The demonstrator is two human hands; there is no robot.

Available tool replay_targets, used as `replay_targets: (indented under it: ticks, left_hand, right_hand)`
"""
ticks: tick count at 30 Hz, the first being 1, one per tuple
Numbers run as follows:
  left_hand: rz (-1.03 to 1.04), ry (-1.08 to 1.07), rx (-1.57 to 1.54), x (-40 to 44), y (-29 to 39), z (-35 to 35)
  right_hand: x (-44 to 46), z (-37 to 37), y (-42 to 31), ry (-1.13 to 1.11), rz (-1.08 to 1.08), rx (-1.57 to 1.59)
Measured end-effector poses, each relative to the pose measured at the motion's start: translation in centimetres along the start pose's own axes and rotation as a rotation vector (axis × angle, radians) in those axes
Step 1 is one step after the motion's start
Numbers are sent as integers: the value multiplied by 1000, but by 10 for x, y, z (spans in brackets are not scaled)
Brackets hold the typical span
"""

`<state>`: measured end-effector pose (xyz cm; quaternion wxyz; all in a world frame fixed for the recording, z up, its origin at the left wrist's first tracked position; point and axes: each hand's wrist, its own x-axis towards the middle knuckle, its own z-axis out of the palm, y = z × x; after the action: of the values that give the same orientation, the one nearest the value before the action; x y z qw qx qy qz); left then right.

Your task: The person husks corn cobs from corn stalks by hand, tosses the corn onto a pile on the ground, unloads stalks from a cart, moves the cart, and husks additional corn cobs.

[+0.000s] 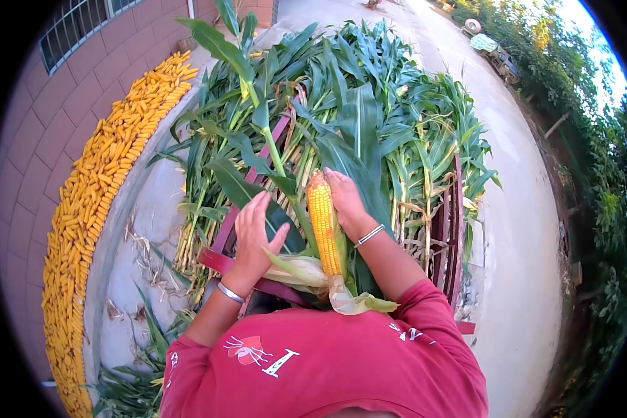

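A yellow ear of corn [323, 226] stands upright in front of my chest with its kernels bared. Its pale husk [306, 273] is peeled down and hangs around the base. My right hand [344, 198] holds the ear near its tip from the right side; some of the fingers are hidden behind it. To the left of the ear, my left hand [253, 235] is open, fingers stretched upward and thumb apart, with nothing visible in it. A green corn stalk [274, 150] with broad leaves rises between the hands, behind the ear.
Cut corn stalks [425, 139] are heaped on a cart with reddish metal rails [455, 237]. Husked corn ears [94, 188] form a long pile against the tiled wall [56, 132] at left. Loose leaves [136, 383] lie lower left. A concrete road [522, 230] runs along the right.
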<state>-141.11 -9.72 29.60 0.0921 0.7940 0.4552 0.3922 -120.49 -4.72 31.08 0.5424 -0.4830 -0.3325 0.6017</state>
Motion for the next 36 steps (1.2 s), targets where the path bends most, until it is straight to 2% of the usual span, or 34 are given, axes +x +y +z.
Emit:
replay_targets:
  ticks: [1, 2, 3, 5, 6, 7, 8, 10, 13, 15, 17, 19, 21, 23, 25, 29, 32, 34, 35, 36]
  left_hand:
    - [44, -14, -44, 12, 4, -2]
    - [-52, -165, -176, 21, 6, 2]
    - [-45, -169, -177, 22, 5, 15]
    - [-444, -342, -1044, 24, -3, 55]
    - [-453, -291, -1134, 23, 1, 64]
    - [-443, -298, -1133, 21, 1, 67]
    - [-473, -258, -1134, 20, 2, 71]
    - [-524, -190, -1163, 19, 4, 75]
    - [-579, -220, -1253, 20, 2, 77]
    - [-582, -250, -1223, 20, -4, 78]
    - [-649, -286, -1388, 16, -16, 88]
    - [-638, -297, -1343, 19, -17, 84]
    - [-647, -411, -1206, 23, -19, 76]
    - [-622, -399, -1156, 29, -16, 68]
    - [-533, -470, -1038, 33, -17, 64]
    - [-508, -478, -1106, 33, -19, 77]
    - [-592, -534, -1202, 34, -17, 83]
    - [-767, -689, -1381, 35, -24, 94]
    - [-763, -682, -1383, 37, -27, 98]
    - [-757, -714, -1335, 38, -27, 99]
  right_hand:
    - [2, -1, 3, 5, -9, 4]
    - [5, -4, 10, 16, -71, -14]
    - [8, -8, 16, 27, -130, -32]
    - [5, -11, 17, -13, -139, -10]
    - [-5, -8, 10, -20, -182, -14]
    - [-13, -6, 6, -26, -228, -20]
    - [-17, -7, 6, -91, -132, 94]
    - [-21, -9, 3, -109, -105, 31]
    - [-28, -17, -1, -150, -27, -6]
    - [-29, -19, 0, -173, -24, 112]
    - [-23, -22, 9, -170, -36, 179]
    - [-22, -20, 11, -149, -76, 242]
    - [-26, -20, 11, -139, -77, 233]
    - [-28, -18, 10, -161, -82, 239]
    - [-30, -12, 9, -158, -74, 213]
    - [-32, -6, 9, -167, -111, 141]
    - [-25, -10, 14, -196, -130, -16]
    - [-29, -15, 11, -256, -80, -7]
    - [-29, -16, 7, -314, -34, 2]
    - [-30, -16, 7, -254, -46, -22]
